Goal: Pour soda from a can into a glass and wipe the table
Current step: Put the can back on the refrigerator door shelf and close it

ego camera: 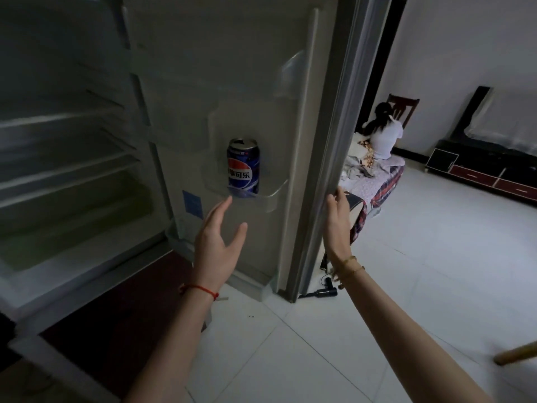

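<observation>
- I see the blue soda can point(243, 166) standing upright in a clear door bin point(268, 196) on the inside of the open fridge door point(232, 82).
- My left hand point(216, 242) reaches toward it, fingers straight and spread, holding nothing; the fingertips sit just below the can, not touching it.
- My right hand point(338, 225) rests at the door's outer edge, fingers loosely bent against it.
- Beyond the door, a person point(383, 135) sits on a bed point(377, 181); a hair dryer point(325, 292) lies on the tiled floor point(406, 271).
</observation>
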Motion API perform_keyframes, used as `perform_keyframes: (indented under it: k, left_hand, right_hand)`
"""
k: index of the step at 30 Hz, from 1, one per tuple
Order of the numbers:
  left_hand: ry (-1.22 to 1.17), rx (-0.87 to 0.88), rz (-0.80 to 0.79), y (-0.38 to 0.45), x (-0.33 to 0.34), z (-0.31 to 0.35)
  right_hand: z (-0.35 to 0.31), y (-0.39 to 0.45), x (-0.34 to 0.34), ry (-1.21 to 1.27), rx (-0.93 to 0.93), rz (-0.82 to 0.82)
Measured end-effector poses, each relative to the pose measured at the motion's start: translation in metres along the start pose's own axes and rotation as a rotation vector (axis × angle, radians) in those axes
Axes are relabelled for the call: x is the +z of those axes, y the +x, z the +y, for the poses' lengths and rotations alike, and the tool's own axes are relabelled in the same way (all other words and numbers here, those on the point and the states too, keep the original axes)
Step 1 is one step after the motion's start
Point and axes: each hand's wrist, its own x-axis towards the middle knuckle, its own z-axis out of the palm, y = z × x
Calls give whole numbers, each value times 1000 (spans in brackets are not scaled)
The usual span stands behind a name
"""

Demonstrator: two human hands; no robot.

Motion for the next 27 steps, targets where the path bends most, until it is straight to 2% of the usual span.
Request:
perform_keyframes:
  k: [14, 27]
  left_hand:
    - [86, -100, 102, -102, -2, 27]
    - [144, -169, 246, -151, -46, 18]
  right_hand:
    - [-14, -117, -9, -31, -302, -273]
    - [-29, -178, 33, -25, -611, -587]
